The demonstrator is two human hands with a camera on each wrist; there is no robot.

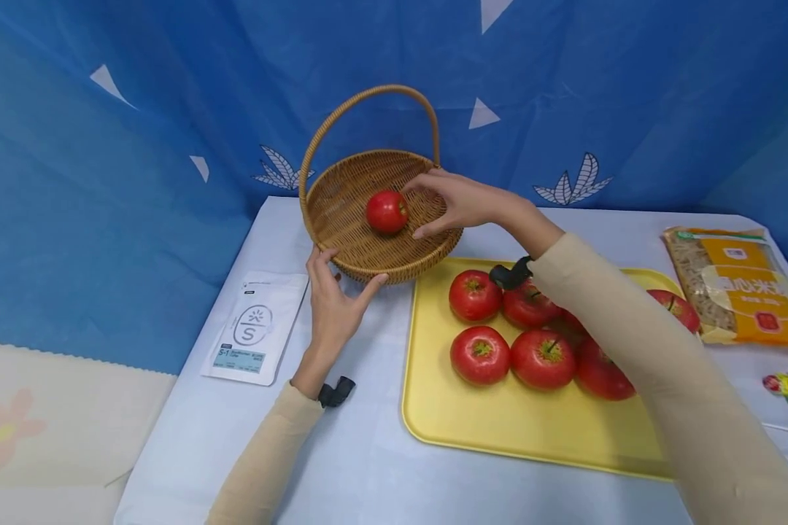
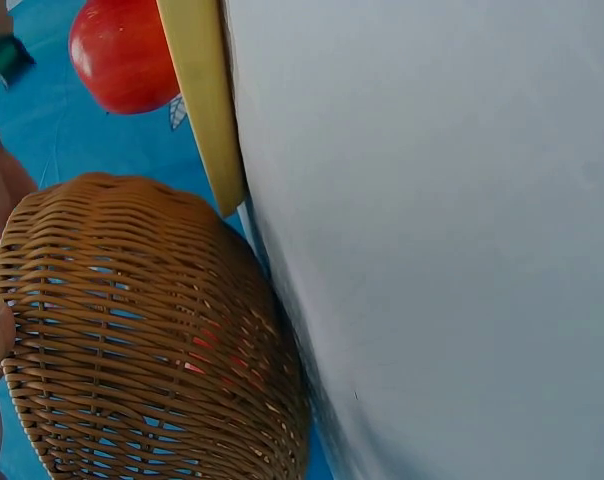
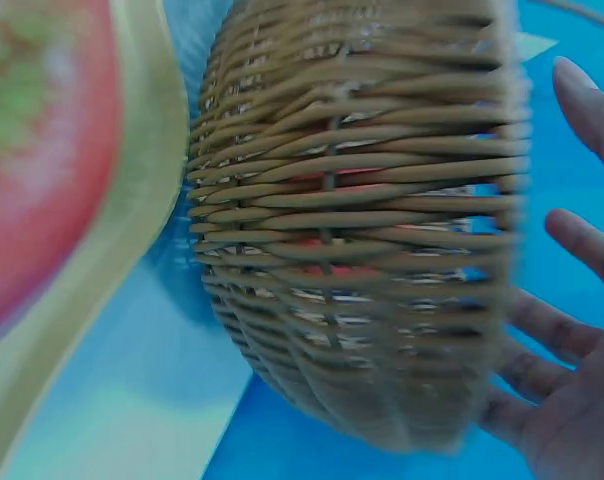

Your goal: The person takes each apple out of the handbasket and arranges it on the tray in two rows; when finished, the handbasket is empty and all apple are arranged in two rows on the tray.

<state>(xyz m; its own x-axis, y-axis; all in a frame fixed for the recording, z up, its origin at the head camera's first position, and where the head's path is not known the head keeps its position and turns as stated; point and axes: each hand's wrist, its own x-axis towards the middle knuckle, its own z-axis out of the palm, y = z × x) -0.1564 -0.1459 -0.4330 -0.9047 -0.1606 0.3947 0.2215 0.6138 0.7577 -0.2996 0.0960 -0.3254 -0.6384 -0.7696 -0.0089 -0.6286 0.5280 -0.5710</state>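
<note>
A brown wicker basket with an arched handle stands at the back of the table, with one red apple inside. My left hand holds the basket's near left rim, thumb and fingers spread along it. Over the basket's right side is my right hand, fingers and thumb parted and nothing between them, just right of the apple. In the right wrist view its fingers are spread beside the wicker wall. Several more red apples sit on a yellow tray, partly hidden by the right sleeve.
A white pouch lies left of my left hand. Beyond the tray's right end are an orange food bag and a small wrapped candy. Blue patterned cloth hangs right behind the basket.
</note>
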